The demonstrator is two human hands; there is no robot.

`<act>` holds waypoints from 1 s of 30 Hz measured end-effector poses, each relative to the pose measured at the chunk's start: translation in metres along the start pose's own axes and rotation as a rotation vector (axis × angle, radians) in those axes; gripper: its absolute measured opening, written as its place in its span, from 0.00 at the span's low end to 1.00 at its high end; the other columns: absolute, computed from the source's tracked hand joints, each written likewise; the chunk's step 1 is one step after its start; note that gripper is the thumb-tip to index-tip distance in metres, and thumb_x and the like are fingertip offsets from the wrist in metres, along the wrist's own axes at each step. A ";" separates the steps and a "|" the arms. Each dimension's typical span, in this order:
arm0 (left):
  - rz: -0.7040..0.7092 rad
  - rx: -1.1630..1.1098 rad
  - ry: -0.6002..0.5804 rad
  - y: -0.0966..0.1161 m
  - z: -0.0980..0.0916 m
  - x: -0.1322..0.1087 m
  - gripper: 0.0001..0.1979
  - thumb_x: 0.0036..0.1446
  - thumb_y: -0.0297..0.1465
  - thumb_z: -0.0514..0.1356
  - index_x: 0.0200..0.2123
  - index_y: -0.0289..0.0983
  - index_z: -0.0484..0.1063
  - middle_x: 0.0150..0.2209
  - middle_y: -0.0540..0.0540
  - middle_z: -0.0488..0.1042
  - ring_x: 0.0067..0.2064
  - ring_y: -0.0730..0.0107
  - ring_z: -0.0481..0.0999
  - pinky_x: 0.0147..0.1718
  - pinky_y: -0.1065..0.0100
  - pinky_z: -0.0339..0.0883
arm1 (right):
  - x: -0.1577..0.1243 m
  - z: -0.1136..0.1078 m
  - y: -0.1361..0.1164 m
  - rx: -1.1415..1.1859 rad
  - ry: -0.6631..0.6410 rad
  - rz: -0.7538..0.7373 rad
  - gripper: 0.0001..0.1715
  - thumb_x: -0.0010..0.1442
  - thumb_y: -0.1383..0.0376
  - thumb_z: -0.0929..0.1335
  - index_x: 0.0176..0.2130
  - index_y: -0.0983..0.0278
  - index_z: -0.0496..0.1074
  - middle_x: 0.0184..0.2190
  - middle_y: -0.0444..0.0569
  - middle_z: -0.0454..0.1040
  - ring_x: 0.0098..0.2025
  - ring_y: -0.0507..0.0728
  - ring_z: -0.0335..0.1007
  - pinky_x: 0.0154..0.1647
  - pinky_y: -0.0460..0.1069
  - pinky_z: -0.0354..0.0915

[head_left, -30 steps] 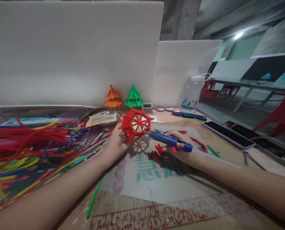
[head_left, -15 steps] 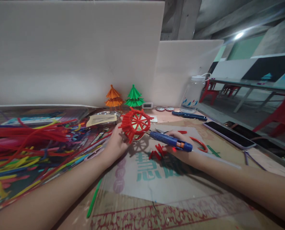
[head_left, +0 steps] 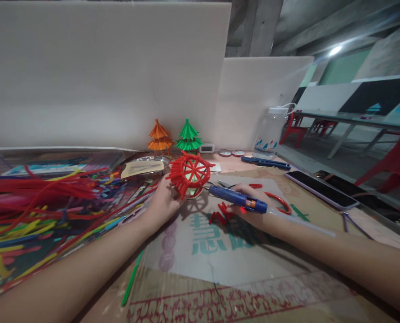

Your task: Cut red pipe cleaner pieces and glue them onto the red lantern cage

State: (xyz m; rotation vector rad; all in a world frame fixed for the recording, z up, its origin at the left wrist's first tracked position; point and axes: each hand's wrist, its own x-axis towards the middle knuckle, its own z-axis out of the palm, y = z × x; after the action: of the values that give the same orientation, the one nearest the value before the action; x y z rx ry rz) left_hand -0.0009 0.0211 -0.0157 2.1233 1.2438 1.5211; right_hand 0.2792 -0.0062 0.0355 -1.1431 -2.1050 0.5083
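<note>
My left hand (head_left: 166,197) is closed on a red pipe-cleaner roof (head_left: 186,176), tilted so its spoked, wheel-like underside faces me. In my right hand (head_left: 250,204) is a blue hot glue gun (head_left: 236,197) with a small red light and a clear glue stick out of its back. The gun's nozzle points left and is at the lower right rim of the roof; whether it touches I cannot tell. Short red pipe-cleaner pieces (head_left: 220,213) lie on the mat below the gun. Behind stand a finished orange pagoda (head_left: 158,137) and a green pagoda (head_left: 188,135).
Many coloured pipe cleaners (head_left: 41,202) are heaped at the left. A metal dish (head_left: 159,165) with a yellow card sits behind my left hand. Red-handled scissors (head_left: 282,204) lie beyond my right hand. A phone (head_left: 321,189), a blue tool (head_left: 267,162) and a water bottle (head_left: 272,132) stand or lie right.
The glue gun and my right hand have shifted very slightly left. The red roof has moved a touch left in my left hand.
</note>
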 end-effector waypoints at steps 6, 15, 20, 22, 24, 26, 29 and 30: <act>-0.014 -0.104 0.013 0.003 0.001 0.005 0.24 0.50 0.28 0.66 0.51 0.41 0.66 0.48 0.44 0.76 0.49 0.56 0.79 0.52 0.50 0.74 | 0.000 -0.004 -0.005 0.006 -0.002 -0.049 0.10 0.51 0.58 0.70 0.34 0.59 0.72 0.28 0.45 0.77 0.27 0.56 0.71 0.26 0.50 0.65; 0.013 -0.028 -0.014 0.020 -0.004 0.008 0.20 0.51 0.27 0.64 0.49 0.38 0.69 0.51 0.40 0.76 0.52 0.54 0.77 0.55 0.51 0.71 | -0.004 -0.003 -0.001 0.083 -0.003 -0.053 0.14 0.52 0.58 0.72 0.39 0.59 0.72 0.30 0.47 0.79 0.28 0.57 0.74 0.28 0.50 0.68; 0.055 -0.021 -0.025 0.018 -0.004 0.007 0.19 0.52 0.28 0.64 0.49 0.38 0.69 0.49 0.42 0.77 0.51 0.55 0.78 0.55 0.50 0.72 | -0.005 0.001 0.007 0.107 0.053 -0.054 0.19 0.50 0.55 0.74 0.42 0.58 0.72 0.29 0.47 0.80 0.28 0.59 0.75 0.29 0.52 0.69; 0.062 -0.002 -0.032 0.019 -0.005 0.007 0.19 0.53 0.28 0.64 0.49 0.38 0.69 0.50 0.41 0.77 0.51 0.55 0.78 0.54 0.49 0.72 | -0.005 0.001 0.008 0.098 0.061 -0.055 0.19 0.50 0.54 0.74 0.42 0.58 0.73 0.30 0.47 0.80 0.28 0.59 0.75 0.28 0.51 0.68; 0.058 0.008 -0.042 0.021 -0.006 0.008 0.19 0.53 0.29 0.64 0.50 0.38 0.69 0.50 0.41 0.77 0.52 0.55 0.78 0.55 0.49 0.71 | -0.005 0.001 0.007 0.082 0.054 -0.058 0.19 0.51 0.55 0.74 0.42 0.58 0.73 0.29 0.46 0.79 0.28 0.58 0.75 0.28 0.51 0.68; 0.068 0.025 -0.061 0.022 -0.006 0.009 0.19 0.54 0.29 0.64 0.50 0.38 0.70 0.51 0.40 0.77 0.54 0.54 0.77 0.58 0.49 0.69 | -0.005 0.000 0.006 0.073 0.054 -0.073 0.18 0.51 0.55 0.73 0.41 0.58 0.73 0.29 0.46 0.79 0.28 0.58 0.75 0.28 0.51 0.68; 0.109 0.050 -0.085 0.023 -0.006 0.009 0.17 0.55 0.29 0.64 0.49 0.39 0.72 0.52 0.40 0.77 0.56 0.53 0.75 0.61 0.49 0.66 | -0.005 0.000 0.006 0.111 0.057 -0.085 0.18 0.51 0.54 0.73 0.40 0.58 0.72 0.28 0.45 0.79 0.27 0.58 0.74 0.28 0.51 0.68; 0.113 0.043 -0.077 0.024 -0.006 0.009 0.17 0.56 0.30 0.64 0.49 0.39 0.72 0.52 0.41 0.77 0.55 0.54 0.76 0.60 0.49 0.67 | -0.005 0.001 0.006 0.126 0.058 -0.089 0.18 0.51 0.54 0.72 0.40 0.58 0.71 0.28 0.45 0.79 0.27 0.58 0.74 0.28 0.51 0.68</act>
State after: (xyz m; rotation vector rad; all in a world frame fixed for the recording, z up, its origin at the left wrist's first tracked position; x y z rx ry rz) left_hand 0.0063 0.0120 0.0078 2.2927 1.1591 1.4534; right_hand 0.2839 -0.0070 0.0297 -0.9771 -2.0340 0.5514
